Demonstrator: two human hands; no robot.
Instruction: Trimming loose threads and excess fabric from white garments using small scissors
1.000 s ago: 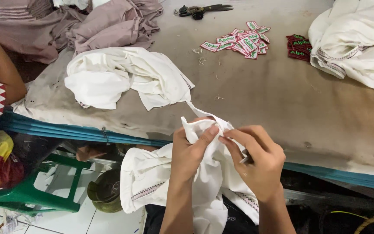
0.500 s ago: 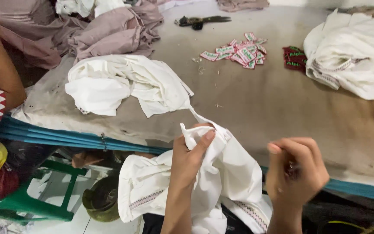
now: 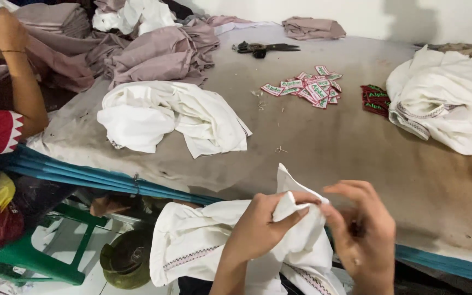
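Observation:
A white garment (image 3: 203, 240) with embroidered trim lies over my lap at the table's near edge. My left hand (image 3: 263, 224) pinches a folded corner of it between thumb and fingers. Just to the right, my right hand (image 3: 364, 235) has its fingers curled loosely beside the cloth; whether it holds anything small is hidden. A pile of small red, white and green woven labels (image 3: 310, 90) lies farther back on the table, with a darker stack of labels (image 3: 375, 101) beside it.
The brown table (image 3: 329, 147) carries a crumpled white garment (image 3: 165, 114) at left, another white pile (image 3: 449, 104) at right, mauve cloth (image 3: 154, 54) and black scissors (image 3: 263, 49) at the back. Another person's arm (image 3: 20, 82) is far left. A green stool (image 3: 39, 257) stands below.
My right hand left the cloth, swung out to the right, and has come back close to the pinched corner. My left hand has kept its grip throughout.

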